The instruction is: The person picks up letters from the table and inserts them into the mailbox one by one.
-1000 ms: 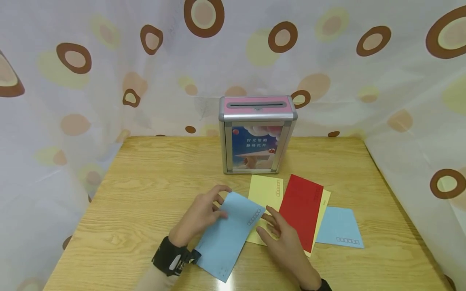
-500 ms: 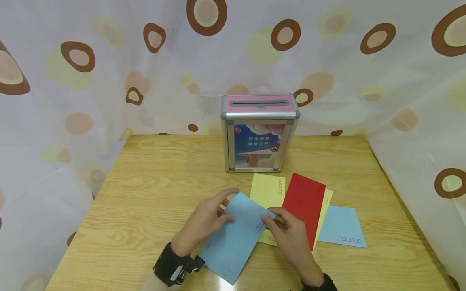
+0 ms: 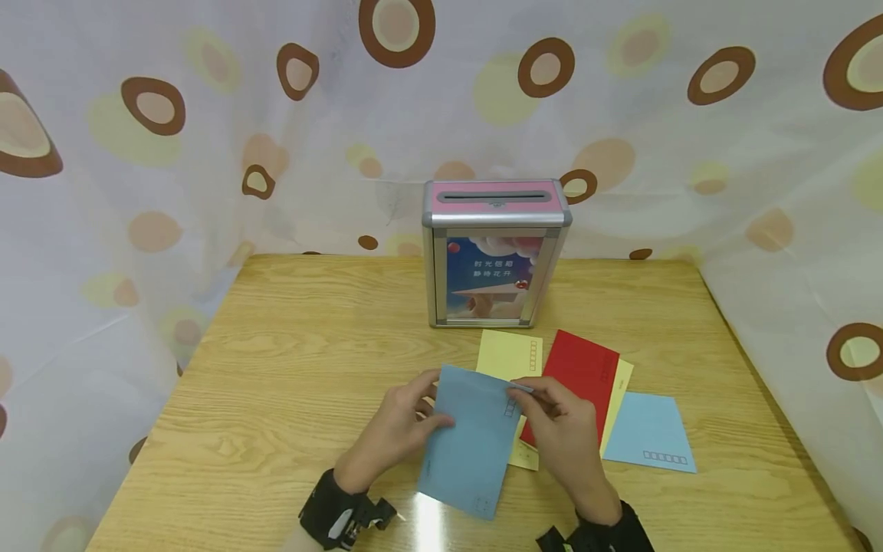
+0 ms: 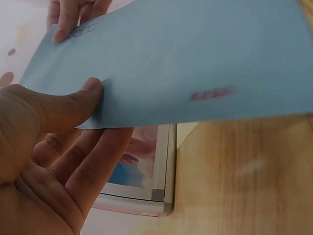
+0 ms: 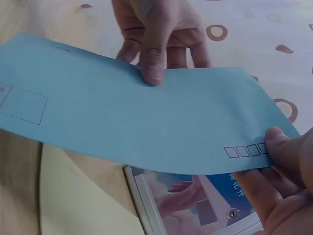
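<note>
A light blue envelope (image 3: 472, 445) is held up between both hands, over the table's front middle. My left hand (image 3: 402, 425) pinches its left edge, thumb on the front face and fingers behind, as the left wrist view shows. At the upper right corner, beside the row of printed postcode boxes (image 5: 247, 150), my right hand (image 3: 566, 429) pinches the envelope with thumb and fingers. Beneath and beyond it lie a yellow envelope (image 3: 507, 349) and a red envelope (image 3: 576, 368), which rests on another yellow envelope (image 3: 624, 379).
A pink and silver mailbox (image 3: 497, 218) with a slot (image 3: 493, 197) on top stands at the table's back middle. Another blue envelope (image 3: 651, 429) lies at the right on the wooden table (image 3: 276, 345). A patterned curtain (image 3: 331, 115) closes off the back and sides.
My right hand has taken hold of the blue envelope's upper right corner. The envelope has shifted right, lifted and turned more upright, and the left hand has moved right with it.
</note>
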A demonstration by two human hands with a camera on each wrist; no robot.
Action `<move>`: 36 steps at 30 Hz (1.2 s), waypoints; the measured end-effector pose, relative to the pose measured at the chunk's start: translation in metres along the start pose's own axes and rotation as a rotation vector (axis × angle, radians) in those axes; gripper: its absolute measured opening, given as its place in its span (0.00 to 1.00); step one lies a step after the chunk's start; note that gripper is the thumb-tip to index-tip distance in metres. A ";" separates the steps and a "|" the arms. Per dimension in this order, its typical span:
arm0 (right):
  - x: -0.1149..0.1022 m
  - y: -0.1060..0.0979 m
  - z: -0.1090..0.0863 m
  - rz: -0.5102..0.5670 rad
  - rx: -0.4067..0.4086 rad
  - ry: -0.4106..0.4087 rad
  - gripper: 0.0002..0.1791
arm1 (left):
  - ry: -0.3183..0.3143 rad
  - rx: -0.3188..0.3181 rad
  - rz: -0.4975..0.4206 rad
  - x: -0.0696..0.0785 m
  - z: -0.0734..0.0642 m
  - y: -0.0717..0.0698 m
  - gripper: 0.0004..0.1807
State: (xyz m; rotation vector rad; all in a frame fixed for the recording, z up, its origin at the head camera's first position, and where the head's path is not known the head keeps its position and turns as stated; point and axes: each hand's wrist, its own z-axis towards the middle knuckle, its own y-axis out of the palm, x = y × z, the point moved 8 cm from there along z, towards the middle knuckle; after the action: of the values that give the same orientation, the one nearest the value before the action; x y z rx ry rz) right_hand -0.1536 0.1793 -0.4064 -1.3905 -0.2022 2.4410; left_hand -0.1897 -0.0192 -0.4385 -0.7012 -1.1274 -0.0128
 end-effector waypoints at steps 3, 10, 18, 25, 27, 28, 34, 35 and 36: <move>-0.005 -0.006 0.006 0.012 0.017 -0.029 0.12 | -0.029 -0.001 -0.002 -0.005 -0.001 0.003 0.32; -0.017 -0.021 0.023 -0.012 0.043 -0.047 0.12 | -0.048 -0.005 -0.044 -0.016 -0.002 0.009 0.26; -0.039 -0.025 0.042 -0.105 -0.012 -0.114 0.16 | -0.034 -0.017 0.004 -0.026 0.009 0.009 0.16; -0.068 -0.029 0.068 -0.192 -0.040 -0.272 0.19 | 0.011 0.030 0.099 -0.019 0.037 -0.008 0.17; -0.081 -0.035 0.080 -0.216 -0.021 -0.339 0.19 | 0.036 0.060 0.110 -0.008 0.048 -0.016 0.18; -0.088 -0.038 0.087 -0.231 -0.015 -0.367 0.19 | 0.050 0.072 0.120 -0.002 0.053 -0.020 0.17; -0.142 -0.059 0.121 -0.223 0.062 -0.520 0.18 | 0.243 0.144 0.190 0.050 0.088 -0.051 0.15; -0.151 -0.062 0.126 -0.196 0.077 -0.534 0.17 | 0.283 0.162 0.201 0.060 0.093 -0.056 0.15; -0.160 -0.066 0.130 -0.166 0.097 -0.547 0.17 | 0.323 0.184 0.205 0.070 0.097 -0.062 0.15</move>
State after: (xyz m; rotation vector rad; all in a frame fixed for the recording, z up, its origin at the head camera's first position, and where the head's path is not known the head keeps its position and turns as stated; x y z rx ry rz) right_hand -0.1757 0.1902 -0.1910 -0.6132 -0.3044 2.5902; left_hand -0.2597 0.0050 -0.3258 -0.6206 -0.7342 0.1456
